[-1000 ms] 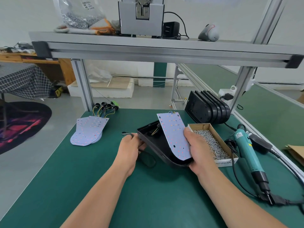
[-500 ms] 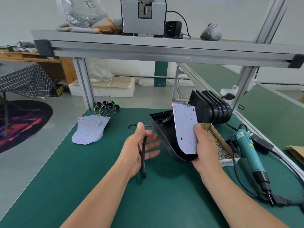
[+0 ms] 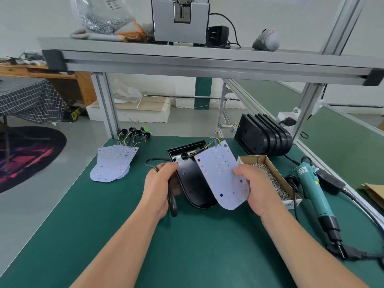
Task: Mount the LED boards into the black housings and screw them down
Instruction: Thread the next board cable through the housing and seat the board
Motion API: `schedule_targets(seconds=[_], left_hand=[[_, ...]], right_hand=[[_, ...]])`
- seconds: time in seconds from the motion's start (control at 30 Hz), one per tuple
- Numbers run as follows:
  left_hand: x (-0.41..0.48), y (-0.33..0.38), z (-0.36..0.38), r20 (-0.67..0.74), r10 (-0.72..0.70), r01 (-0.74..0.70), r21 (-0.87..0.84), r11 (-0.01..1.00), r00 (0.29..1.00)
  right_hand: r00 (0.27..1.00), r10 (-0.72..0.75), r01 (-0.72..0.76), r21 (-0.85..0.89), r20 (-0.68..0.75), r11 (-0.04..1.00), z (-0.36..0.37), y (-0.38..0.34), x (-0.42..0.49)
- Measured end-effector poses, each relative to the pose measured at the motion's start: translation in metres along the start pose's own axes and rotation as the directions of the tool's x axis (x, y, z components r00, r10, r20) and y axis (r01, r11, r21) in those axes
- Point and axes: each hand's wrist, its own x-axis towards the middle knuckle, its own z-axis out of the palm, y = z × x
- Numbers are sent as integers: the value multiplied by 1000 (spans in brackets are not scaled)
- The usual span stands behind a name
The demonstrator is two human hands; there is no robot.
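Pinches the LED board (image 3: 222,175) by its right edge in the grip of the right hand (image 3: 257,190), thumb on the dotted upper face, fingers underneath. Holds it tilted, rounded end toward the person, partly over the right side of the black housing (image 3: 189,179) and not seated in it. Tied to the housing's far end by yellow and blue wires (image 3: 214,141).

Closes the grip of the left hand (image 3: 159,188) round a black cord (image 3: 173,206), with a loop of it sticking out beyond the knuckles and the other end trailing below the palm toward the counter (image 3: 197,246). Fingertips right at the housing's left rim; touching or not, cannot tell.

Housing open side up on the green counter, between the two hands, a round hole visible in its floor near the far end.

Further out, to the left: a fanned pile of spare LED boards (image 3: 113,163) flat on the counter, wires and black connectors at its far end. Just beside the right hand: an open cardboard box of screws (image 3: 252,159). Right of that box, a teal electric screwdriver (image 3: 311,190) lying on the counter, dark cable running off to the right. Behind the box, a row of black housings (image 3: 264,136) standing on edge by the frame post. Overhead, an aluminium shelf (image 3: 187,61) carrying a grey machine, a clear bag and a black adapter
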Motion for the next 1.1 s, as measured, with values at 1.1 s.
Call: schedule_targets(seconds=[1.1], left_hand=[[-4, -2, 1, 41, 20, -23, 75, 997, 999]], right_hand=[[911, -382, 301, -886, 158, 352, 45, -15, 12]])
